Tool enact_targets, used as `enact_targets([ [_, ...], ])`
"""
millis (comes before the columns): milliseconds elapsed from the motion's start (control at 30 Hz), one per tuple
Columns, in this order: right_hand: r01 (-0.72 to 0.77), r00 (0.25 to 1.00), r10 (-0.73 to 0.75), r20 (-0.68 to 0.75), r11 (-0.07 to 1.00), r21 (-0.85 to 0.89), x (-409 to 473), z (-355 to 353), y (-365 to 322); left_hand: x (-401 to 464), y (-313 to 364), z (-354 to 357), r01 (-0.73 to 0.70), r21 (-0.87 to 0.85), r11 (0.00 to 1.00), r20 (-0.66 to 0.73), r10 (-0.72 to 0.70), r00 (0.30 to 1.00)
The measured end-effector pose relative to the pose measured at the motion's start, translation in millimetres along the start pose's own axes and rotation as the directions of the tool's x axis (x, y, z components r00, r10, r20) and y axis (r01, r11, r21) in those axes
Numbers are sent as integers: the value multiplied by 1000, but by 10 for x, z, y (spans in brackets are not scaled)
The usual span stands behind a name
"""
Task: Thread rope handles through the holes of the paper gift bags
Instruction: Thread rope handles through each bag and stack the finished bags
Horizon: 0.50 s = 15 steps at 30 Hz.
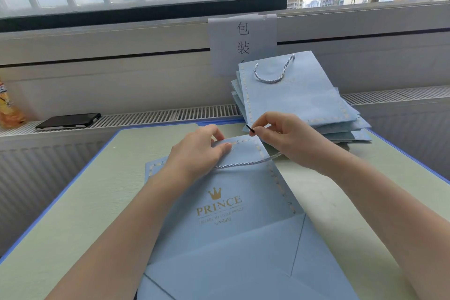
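Note:
A flat light-blue paper gift bag [233, 221] with a gold crown and "PRINCE" print lies on the table in front of me. My left hand [199, 151] grips its top edge, thumb on the front face and fingers behind. A pale twisted rope handle [246, 163] runs across the bag's upper part from under my left hand toward the right. My right hand [280, 136] pinches the rope's black tip [250, 129] just above the bag's top right corner.
A stack of blue bags [299, 105] leans at the back right, the top one with a rope handle [274, 73] fitted. A paper sign [243, 39] hangs on the wall. A black phone [69, 120] and an orange packet [9, 107] lie on the radiator ledge, left.

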State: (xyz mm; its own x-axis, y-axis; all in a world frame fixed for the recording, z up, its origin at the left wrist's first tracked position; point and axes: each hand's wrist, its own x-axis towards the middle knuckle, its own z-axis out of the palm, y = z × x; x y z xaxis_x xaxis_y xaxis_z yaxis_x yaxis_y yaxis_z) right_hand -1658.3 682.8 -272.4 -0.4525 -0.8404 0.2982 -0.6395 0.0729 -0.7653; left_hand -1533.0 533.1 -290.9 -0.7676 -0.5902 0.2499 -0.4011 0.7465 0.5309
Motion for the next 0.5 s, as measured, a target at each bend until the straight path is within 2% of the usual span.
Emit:
enact_targets([
  [100, 22, 1000, -22, 6, 999, -35, -4, 7, 12, -34, 46, -35, -16, 1, 1000, -55, 16, 998],
  [300, 48, 996, -67, -58, 957, -286, -29, 105, 55, -98, 173, -59, -90, 127, 988, -189, 113, 975],
  [500, 186, 971, -230, -66, 899, -396, -8, 231, 49, -155, 253, -35, -148, 203, 968, -220, 192, 956],
])
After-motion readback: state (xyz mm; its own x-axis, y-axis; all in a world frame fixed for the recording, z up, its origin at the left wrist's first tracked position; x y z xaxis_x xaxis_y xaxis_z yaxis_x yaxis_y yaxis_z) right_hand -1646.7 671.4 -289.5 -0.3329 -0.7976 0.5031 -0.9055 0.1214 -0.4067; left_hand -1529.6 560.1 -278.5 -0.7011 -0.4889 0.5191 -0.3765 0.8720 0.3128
